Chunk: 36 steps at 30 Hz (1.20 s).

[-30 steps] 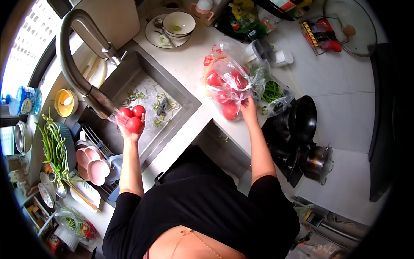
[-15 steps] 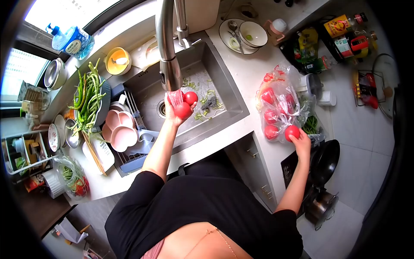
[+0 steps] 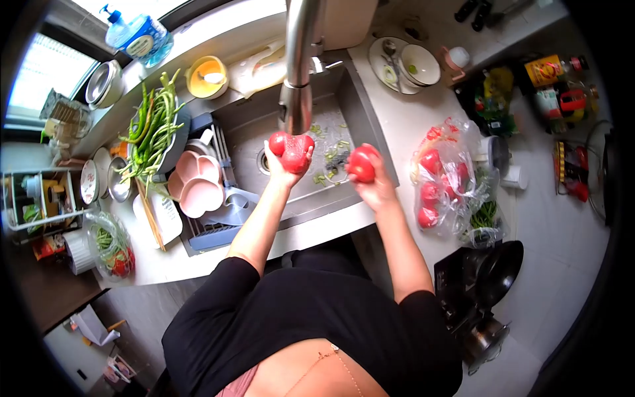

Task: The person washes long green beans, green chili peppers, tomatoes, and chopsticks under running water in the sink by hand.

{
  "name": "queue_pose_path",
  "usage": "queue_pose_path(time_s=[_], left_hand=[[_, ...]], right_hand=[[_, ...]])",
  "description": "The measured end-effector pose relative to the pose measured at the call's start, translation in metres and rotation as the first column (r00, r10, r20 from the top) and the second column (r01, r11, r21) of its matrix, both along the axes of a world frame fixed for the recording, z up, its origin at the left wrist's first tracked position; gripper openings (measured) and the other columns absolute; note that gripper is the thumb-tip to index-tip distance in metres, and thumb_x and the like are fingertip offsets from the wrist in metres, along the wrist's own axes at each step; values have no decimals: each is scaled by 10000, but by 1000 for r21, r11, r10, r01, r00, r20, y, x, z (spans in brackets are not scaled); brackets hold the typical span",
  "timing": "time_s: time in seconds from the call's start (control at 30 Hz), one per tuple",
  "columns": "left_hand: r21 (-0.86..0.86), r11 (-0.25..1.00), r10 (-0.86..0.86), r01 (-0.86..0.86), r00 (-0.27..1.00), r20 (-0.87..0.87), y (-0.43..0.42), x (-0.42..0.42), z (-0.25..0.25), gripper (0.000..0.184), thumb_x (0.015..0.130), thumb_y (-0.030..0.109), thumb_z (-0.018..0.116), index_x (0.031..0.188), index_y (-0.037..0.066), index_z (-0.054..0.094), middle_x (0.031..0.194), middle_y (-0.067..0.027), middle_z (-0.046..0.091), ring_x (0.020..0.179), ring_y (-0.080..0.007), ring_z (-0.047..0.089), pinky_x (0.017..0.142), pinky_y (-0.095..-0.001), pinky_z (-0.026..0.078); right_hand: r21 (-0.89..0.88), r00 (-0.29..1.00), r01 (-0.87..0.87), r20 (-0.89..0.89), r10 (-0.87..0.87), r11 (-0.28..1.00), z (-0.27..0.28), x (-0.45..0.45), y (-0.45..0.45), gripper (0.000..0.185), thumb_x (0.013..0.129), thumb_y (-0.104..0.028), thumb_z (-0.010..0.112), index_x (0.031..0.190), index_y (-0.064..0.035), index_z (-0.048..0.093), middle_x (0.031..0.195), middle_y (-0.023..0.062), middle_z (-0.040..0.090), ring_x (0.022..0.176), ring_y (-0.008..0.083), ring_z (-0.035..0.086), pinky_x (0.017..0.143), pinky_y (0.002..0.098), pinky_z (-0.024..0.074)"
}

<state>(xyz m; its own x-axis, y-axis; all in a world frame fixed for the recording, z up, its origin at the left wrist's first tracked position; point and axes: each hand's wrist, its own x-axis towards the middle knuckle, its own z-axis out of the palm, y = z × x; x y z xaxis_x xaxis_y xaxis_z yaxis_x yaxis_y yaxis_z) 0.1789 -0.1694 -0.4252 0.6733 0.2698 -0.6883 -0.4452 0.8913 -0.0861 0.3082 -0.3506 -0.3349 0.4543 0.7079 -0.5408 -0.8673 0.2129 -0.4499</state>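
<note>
Under the steel faucet [image 3: 296, 109], my left hand [image 3: 283, 175] cups red tomatoes [image 3: 292, 161], and water runs over them. They are above the sink [image 3: 372, 126], where green scraps lie on the bottom. My right hand [image 3: 380, 190] grips another tomato [image 3: 361, 164], raised over the sink's right front part, a short way from the left hand. On the counter to the right rests a clear plastic bag [image 3: 456, 155] with several tomatoes inside.
Left of the sink stand a dish rack [image 3: 215, 235] with a pink divided dish [image 3: 200, 188] and a container of green beans and peppers [image 3: 153, 126]. A plate with a bowl [image 3: 419, 65] sits at the back right. Pans [image 3: 497, 272] are at the right front.
My right hand has brought a tomato from the plastic bag leftward to the sink. My left hand still holds its tomatoes under the water. The view has shifted slightly.
</note>
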Motion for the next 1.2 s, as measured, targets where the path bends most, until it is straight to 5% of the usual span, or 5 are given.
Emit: queue_pose_path(time_s=[0.33,0.6,0.9,1.0,1.2], left_hand=[[182,964,195,-193,981,8,30,-53,9,747,760,736,368,1109,86,480,1091,-150,553,989,-321,558,863,-466,470],[577,796,111,181,894,-433,26,-60,-26,588,822,603,489,1068,69,496,949,-86,558,871,-202,568,776,-352,485],[340,-42,106,940,342,-934,15,-26,8,458,924,451,289,1175,146,522,1343,-254,308,1107,-409,468,956,-429,368],[347,0,206,938,340,-918,16,-23,12,474,925,454,272,1177,138,519,1358,-259,293,1069,-421,499,945,-450,381],[402,-268,284,875,471,-835,16,-40,11,675,678,537,663,1158,87,507,1337,-272,265,1014,-434,536,882,-432,456]], right_hand=[[58,905,-320,-277,323,946,-62,-54,129,519,876,-461,355,1073,-10,517,1066,181,593,882,298,616,638,360,550],[-97,957,-274,-122,262,957,-77,-52,138,176,837,-252,587,937,-108,566,878,80,598,817,256,592,668,432,524],[-700,-60,-468,634,771,539,-89,-24,127,372,939,-372,434,1134,-62,499,1055,75,561,949,166,521,845,308,423],[-519,352,-593,519,779,615,-106,-19,134,404,948,-401,389,1141,-64,503,1085,76,563,993,187,531,853,306,418],[-288,446,-842,102,889,456,-82,-12,133,631,884,-602,340,1070,-34,540,873,140,633,626,250,639,584,344,547]])
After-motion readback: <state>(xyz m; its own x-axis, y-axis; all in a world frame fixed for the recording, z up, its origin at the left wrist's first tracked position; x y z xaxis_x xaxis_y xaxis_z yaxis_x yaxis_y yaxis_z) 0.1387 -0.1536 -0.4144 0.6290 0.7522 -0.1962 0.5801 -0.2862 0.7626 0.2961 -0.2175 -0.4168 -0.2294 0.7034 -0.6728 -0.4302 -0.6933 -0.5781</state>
